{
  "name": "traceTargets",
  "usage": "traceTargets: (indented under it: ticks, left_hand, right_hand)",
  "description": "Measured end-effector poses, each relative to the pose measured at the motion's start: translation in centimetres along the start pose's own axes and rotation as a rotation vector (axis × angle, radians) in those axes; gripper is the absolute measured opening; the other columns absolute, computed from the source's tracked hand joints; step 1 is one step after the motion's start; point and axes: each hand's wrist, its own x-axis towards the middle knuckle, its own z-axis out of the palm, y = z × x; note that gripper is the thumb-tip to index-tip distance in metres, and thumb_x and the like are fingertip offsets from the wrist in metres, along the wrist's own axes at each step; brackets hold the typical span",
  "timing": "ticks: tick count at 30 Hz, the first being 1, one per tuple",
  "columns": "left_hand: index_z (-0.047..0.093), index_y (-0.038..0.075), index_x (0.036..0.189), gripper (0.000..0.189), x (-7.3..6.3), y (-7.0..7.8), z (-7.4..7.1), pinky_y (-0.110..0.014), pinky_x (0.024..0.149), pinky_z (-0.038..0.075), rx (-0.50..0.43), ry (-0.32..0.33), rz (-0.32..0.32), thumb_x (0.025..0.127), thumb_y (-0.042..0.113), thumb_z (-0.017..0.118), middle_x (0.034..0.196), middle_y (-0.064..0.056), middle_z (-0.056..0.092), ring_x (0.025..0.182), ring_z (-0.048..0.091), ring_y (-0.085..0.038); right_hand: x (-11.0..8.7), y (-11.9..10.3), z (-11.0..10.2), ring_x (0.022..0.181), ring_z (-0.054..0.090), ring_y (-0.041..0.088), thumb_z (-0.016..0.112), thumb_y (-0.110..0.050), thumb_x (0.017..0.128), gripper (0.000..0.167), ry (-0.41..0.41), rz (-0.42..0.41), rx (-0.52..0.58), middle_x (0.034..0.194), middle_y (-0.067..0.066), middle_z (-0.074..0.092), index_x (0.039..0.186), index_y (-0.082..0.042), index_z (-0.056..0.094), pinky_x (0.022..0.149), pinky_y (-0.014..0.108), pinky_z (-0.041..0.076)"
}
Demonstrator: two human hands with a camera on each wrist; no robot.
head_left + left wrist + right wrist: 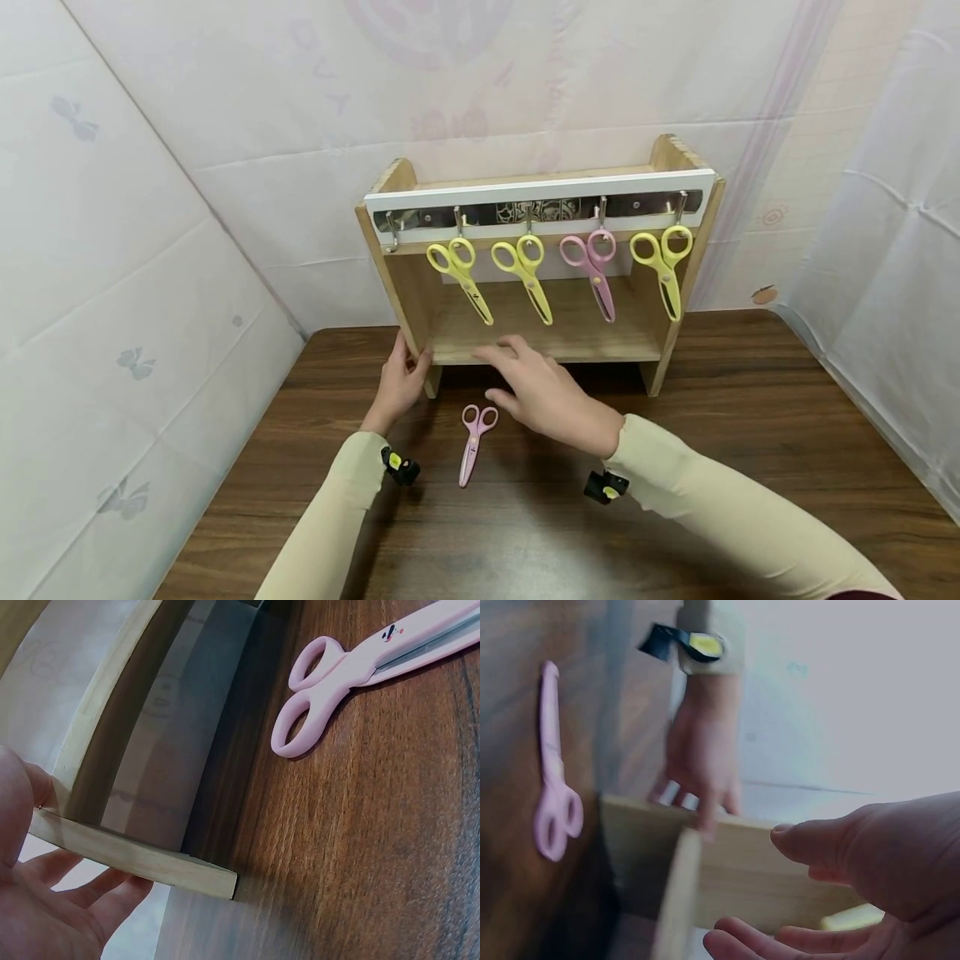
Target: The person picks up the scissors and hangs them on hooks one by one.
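Note:
My left hand [397,383] holds the lower left side panel of a wooden shelf [600,346], its thumb on the inner side and its fingers on the outer, as the left wrist view shows [161,862]. Pink scissors [473,439] lie closed on the table before the shelf, blades toward me. My right hand [547,396] hovers above and to the right of them, fingers loosely bent with nothing in its grasp. From the rail's hooks hang yellow scissors [467,281], more yellow scissors [529,277], pink scissors [597,271] and, far right, another yellow pair [665,271].
A white rail [540,187] with a shiny metal strip and several hooks runs across the shelf's top front. Its far left hook [392,233] carries nothing. The shelf stands on a dark wooden table [787,433], with pale printed cloth [247,108] behind and at both sides.

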Motion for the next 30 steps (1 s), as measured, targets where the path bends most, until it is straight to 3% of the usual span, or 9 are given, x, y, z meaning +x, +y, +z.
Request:
traceTargets:
  ticks: [5, 11, 18, 25, 30]
  left_hand:
    - [0.035, 0.011, 0.155, 0.051, 0.0, 0.0, 0.0, -0.056, 0.103, 0.05, 0.009, -0.002, -0.009, 0.107, 0.015, 0.053, 0.142, -0.027, 0.053, 0.134, 0.052, -0.04]
    - [0.035, 0.011, 0.154, 0.051, 0.1, -0.1, 0.0, -0.055, 0.102, 0.051, 0.019, -0.003, -0.004, 0.107, 0.015, 0.054, 0.141, -0.026, 0.055, 0.131, 0.055, -0.039]
    - [0.035, 0.011, 0.154, 0.05, 0.0, -0.2, 0.0, -0.055, 0.103, 0.051, 0.021, 0.0, -0.012, 0.107, 0.016, 0.053, 0.14, -0.026, 0.055, 0.132, 0.055, -0.039]
    - [0.033, 0.014, 0.156, 0.052, 0.0, -0.1, -0.1, -0.056, 0.103, 0.05, 0.002, -0.009, -0.013, 0.107, 0.017, 0.053, 0.143, -0.026, 0.052, 0.133, 0.053, -0.039]
    - [0.033, 0.014, 0.156, 0.052, 0.0, 0.0, -0.1, -0.055, 0.103, 0.051, 0.002, -0.012, -0.016, 0.107, 0.018, 0.052, 0.145, -0.026, 0.051, 0.135, 0.052, -0.039]
  right_hand:
    - [-1.0, -0.1, 2.8, 0.074, 0.062, 0.018, 0.075, -0.025, 0.097, 0.051, -0.064, 0.014, 0.017, 0.132, 0.013, 0.059, 0.144, -0.022, 0.057, 0.059, 0.035, 0.054]
    - [-1.5, -0.4, 5.9, 0.087, 0.064, 0.024, 0.075, -0.033, 0.096, 0.047, -0.121, 0.073, 0.024, 0.124, 0.012, 0.061, 0.139, -0.022, 0.06, 0.059, 0.037, 0.054]
    - [-1.3, -1.0, 8.5, 0.081, 0.059, 0.022, 0.077, -0.036, 0.094, 0.048, -0.24, 0.108, -0.002, 0.106, 0.009, 0.058, 0.138, -0.021, 0.061, 0.052, 0.031, 0.048]
    - [-0.9, -1.8, 10.1, 0.091, 0.063, 0.027, 0.075, -0.042, 0.094, 0.05, -0.303, 0.129, -0.057, 0.111, 0.01, 0.062, 0.138, -0.023, 0.062, 0.059, 0.041, 0.056]
    - [-0.6, -2.1, 10.8, 0.093, 0.064, 0.029, 0.075, -0.047, 0.093, 0.048, -0.341, 0.144, -0.076, 0.112, 0.009, 0.062, 0.133, -0.023, 0.063, 0.06, 0.042, 0.057]
